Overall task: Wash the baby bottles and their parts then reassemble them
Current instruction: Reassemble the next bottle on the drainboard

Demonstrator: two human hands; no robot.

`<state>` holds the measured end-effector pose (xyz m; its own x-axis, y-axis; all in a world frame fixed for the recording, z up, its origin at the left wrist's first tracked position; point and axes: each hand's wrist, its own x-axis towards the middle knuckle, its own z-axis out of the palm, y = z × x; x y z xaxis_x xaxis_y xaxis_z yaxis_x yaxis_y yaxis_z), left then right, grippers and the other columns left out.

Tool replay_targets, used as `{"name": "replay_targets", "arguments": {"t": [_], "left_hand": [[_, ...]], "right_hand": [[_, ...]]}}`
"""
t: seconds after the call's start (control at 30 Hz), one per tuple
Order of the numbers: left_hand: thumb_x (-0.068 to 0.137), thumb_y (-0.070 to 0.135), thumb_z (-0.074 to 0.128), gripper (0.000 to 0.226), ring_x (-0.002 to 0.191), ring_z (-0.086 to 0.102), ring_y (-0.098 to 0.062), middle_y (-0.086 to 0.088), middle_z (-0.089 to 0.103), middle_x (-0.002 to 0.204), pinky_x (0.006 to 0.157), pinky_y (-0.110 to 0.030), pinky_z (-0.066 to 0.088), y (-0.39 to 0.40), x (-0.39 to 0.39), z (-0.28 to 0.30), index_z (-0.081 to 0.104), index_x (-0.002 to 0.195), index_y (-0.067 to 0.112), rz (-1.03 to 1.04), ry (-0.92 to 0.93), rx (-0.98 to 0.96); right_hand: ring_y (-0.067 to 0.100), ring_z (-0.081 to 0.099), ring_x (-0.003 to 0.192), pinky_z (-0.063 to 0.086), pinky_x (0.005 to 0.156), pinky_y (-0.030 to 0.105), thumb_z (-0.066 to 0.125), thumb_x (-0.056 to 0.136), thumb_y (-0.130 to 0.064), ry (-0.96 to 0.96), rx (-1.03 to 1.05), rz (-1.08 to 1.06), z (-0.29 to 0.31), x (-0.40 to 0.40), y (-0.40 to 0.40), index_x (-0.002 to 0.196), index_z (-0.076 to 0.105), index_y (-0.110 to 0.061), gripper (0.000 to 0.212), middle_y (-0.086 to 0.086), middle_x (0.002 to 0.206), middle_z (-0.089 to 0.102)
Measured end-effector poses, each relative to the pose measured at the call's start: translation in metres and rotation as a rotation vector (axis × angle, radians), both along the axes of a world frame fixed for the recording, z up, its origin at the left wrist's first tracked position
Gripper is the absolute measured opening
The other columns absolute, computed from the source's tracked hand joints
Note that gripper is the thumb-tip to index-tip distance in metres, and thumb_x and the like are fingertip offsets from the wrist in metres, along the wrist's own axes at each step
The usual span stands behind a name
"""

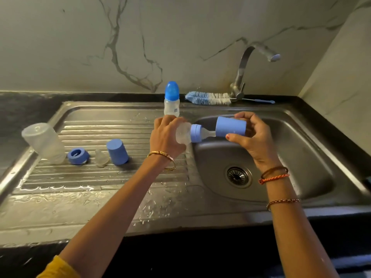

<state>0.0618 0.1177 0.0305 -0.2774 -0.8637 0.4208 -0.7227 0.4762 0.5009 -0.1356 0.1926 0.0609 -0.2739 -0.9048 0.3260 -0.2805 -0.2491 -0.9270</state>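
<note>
blue cap (230,125), blue collar (195,133), blue-white brush (207,97), grey-veined white marble wall (120,47).

Dim, warm indoor light with a greenish cast; the marble wall (180,37) is evenly lit, brighter at far left; white glare streaks the wet drainboard (60,187) at near left; soft shadow fills the sink basin (301,157); wide-angle bending bows the counter (30,109) edges; the faucet (245,71) spout is slightly blurred.
</note>
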Motion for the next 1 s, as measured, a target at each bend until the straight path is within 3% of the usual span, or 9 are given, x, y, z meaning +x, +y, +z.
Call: {"name": "replay_targets", "arguments": {"t": [0.1, 0.2, 0.3, 0.47, 0.57, 0.67, 0.77, 1.0], "left_hand": [[0.059, 0.009, 0.081, 0.067, 0.111, 0.043, -0.032, -0.010, 0.054, 0.119, 0.081, -0.037, 0.043, -0.003, 0.008, 0.005, 0.058, 0.122, 0.013, -0.024, -0.035, -0.025], [0.062, 0.011, 0.081, 0.067, 0.112, 0.041, -0.030, -0.010, 0.053, 0.121, 0.080, -0.028, 0.035, -0.006, 0.016, 0.008, 0.056, 0.124, 0.013, -0.017, -0.001, -0.005], [0.062, 0.011, 0.080, 0.068, 0.112, 0.040, -0.030, -0.009, 0.053, 0.122, 0.080, -0.026, 0.033, -0.009, 0.019, 0.011, 0.056, 0.125, 0.014, -0.030, 0.029, -0.005], [0.050, 0.006, 0.084, 0.067, 0.105, 0.050, -0.039, -0.015, 0.060, 0.112, 0.085, -0.044, 0.046, -0.010, 0.013, 0.006, 0.064, 0.114, 0.010, -0.116, 0.026, -0.096], [0.054, 0.011, 0.083, 0.068, 0.111, 0.046, -0.036, -0.014, 0.056, 0.120, 0.091, -0.038, 0.039, -0.013, 0.014, 0.006, 0.061, 0.119, 0.013, -0.093, 0.042, -0.044], [0.055, 0.016, 0.084, 0.071, 0.110, 0.046, -0.034, -0.014, 0.055, 0.122, 0.089, -0.032, 0.035, -0.017, 0.017, 0.006, 0.059, 0.121, 0.013, -0.076, 0.063, -0.014], [0.055, 0.016, 0.085, 0.073, 0.108, 0.047, -0.032, -0.015, 0.053, 0.123, 0.087, -0.028, 0.034, -0.019, 0.018, 0.009, 0.057, 0.123, 0.010, -0.101, 0.076, 0.027], [0.048, 0.007, 0.086, 0.072, 0.107, 0.049, -0.034, -0.015, 0.052, 0.121, 0.091, -0.041, 0.044, -0.025, 0.017, 0.013, 0.061, 0.115, 0.007, -0.121, 0.200, 0.070]], "right_hand": [[0.004, 0.058, 0.089, 0.050, 0.074, 0.015, 0.078, 0.061, -0.001, 0.137, -0.016, 0.008, 0.001, 0.005, 0.000, 0.096, 0.058, -0.021, 0.044, -0.009, 0.100, 0.061], [-0.001, 0.058, 0.087, 0.050, 0.073, 0.015, 0.077, 0.065, 0.005, 0.174, -0.014, -0.042, 0.004, 0.005, 0.001, 0.099, 0.059, -0.015, 0.044, -0.013, 0.100, 0.059], [0.004, 0.059, 0.091, 0.052, 0.074, 0.020, 0.080, 0.063, -0.002, 0.219, -0.013, -0.029, 0.001, 0.015, 0.002, 0.098, 0.059, -0.020, 0.045, -0.012, 0.101, 0.060], [0.013, 0.058, 0.099, 0.053, 0.076, 0.021, 0.080, 0.063, -0.002, 0.226, -0.074, 0.002, -0.007, 0.035, -0.005, 0.102, 0.059, -0.017, 0.047, -0.011, 0.104, 0.059], [0.012, 0.057, 0.097, 0.052, 0.072, 0.017, 0.082, 0.062, -0.002, 0.304, -0.081, -0.007, -0.009, 0.038, -0.007, 0.100, 0.058, -0.017, 0.048, -0.007, 0.103, 0.058], [0.010, 0.055, 0.094, 0.048, 0.071, 0.008, 0.082, 0.062, -0.003, 0.390, -0.106, -0.017, -0.011, 0.043, -0.009, 0.103, 0.058, -0.013, 0.049, -0.004, 0.102, 0.056], [0.011, 0.056, 0.099, 0.048, 0.075, 0.008, 0.083, 0.062, -0.004, 0.413, -0.142, -0.016, -0.011, 0.043, -0.011, 0.109, 0.061, -0.010, 0.053, -0.004, 0.107, 0.059], [-0.006, 0.051, 0.102, 0.048, 0.073, 0.006, 0.084, 0.060, -0.006, 0.408, -0.192, -0.038, -0.011, 0.049, -0.015, 0.110, 0.062, -0.009, 0.055, -0.010, 0.108, 0.056]]}}
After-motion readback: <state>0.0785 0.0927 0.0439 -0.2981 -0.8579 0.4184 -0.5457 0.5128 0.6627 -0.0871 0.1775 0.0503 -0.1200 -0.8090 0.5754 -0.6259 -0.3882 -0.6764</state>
